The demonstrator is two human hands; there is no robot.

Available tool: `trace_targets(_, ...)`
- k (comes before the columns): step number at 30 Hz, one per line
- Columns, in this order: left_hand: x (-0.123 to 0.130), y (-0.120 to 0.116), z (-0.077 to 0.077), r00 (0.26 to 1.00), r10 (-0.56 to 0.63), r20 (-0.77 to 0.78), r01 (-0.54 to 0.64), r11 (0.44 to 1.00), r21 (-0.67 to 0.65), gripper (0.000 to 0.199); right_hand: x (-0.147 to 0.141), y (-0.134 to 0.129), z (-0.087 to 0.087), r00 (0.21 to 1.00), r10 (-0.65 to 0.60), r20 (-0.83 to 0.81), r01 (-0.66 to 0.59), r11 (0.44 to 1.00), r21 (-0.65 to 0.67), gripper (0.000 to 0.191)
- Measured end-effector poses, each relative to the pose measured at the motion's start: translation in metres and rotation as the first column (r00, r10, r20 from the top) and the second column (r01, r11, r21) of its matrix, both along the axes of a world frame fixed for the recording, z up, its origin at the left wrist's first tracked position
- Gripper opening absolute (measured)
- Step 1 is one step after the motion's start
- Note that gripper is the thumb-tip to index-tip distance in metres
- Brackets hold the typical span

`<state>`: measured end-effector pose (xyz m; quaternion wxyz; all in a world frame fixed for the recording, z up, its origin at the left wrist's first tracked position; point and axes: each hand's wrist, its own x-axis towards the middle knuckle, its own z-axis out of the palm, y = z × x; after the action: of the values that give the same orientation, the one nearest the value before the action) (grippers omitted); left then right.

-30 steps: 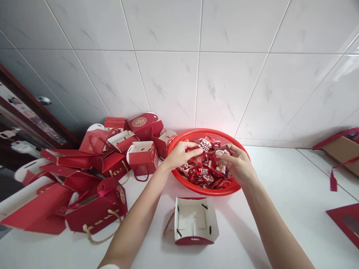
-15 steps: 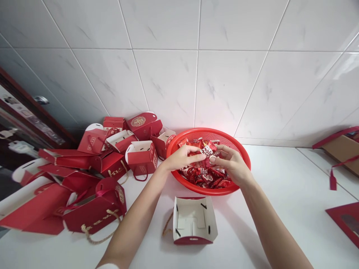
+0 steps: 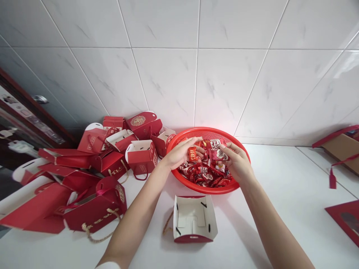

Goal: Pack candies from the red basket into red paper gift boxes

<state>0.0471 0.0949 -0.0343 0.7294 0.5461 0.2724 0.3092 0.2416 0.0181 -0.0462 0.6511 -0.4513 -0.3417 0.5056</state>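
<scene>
**Right hand (image 3: pixel 239 161) and left hand (image 3: pixel 178 154) both loaded over the basket (image 3: pixel 207 191)**

The right pinches a red packet (image 3: pixel 216 150) between thumb and fingers, bold white markings on show; the left loosely cups a small orange sweet (image 3: pixel 192 154) against its curled fingers. The basket's red rim curves beneath, wrapped sweets (image 3: pixel 206 175) heaped inside, the tiled wall (image 3: pixel 224 86) close behind. Nearer, the open box (image 3: pixel 193 238), white inside, stands just in front. Red boxes (image 3: pixel 95 213) crowd the left side; to the right, white table (image 3: pixel 277 168) spreads wide, good room there.
</scene>
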Motion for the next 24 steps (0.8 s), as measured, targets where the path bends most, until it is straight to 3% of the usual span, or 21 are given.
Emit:
trace_targets(2, -0.002, 0.003, -0.001, 1.0, 0.019, 0.01, -0.018, 0.995, -0.101, 0.044, 0.005, 0.001, 0.001, 1.0, 0.006, -0.004, -0.007, 1.0, -0.02, 0.041)
trace_targets(4, -0.004, 0.005, -0.002, 1.0, 0.026, -0.008, -0.027, 0.993, -0.114, 0.051, 0.009, 0.001, 0.002, 0.999, 0.031, -0.007, -0.031, 0.999, -0.035, 0.04)
trace_targets(11, -0.009, 0.005, -0.004, 0.998, 0.009, -0.054, -0.007, 0.999, 0.033, 0.061, 0.022, -0.002, 0.011, 1.0, 0.01, -0.003, -0.01, 1.0, -0.029, 0.041)
trace_targets(17, -0.011, 0.01, -0.006, 0.972, 0.182, -0.145, -0.166, 0.979, 0.119, 0.05, 0.027, -0.004, 0.016, 0.999, 0.006, 0.039, -0.005, 1.0, -0.011, 0.039)
trace_targets(24, -0.015, 0.013, 0.0, 0.965, 0.249, -0.081, -0.234, 0.959, 0.161, 0.04, 0.029, -0.005, 0.015, 0.996, 0.008, 0.089, -0.01, 1.0, 0.016, 0.038)
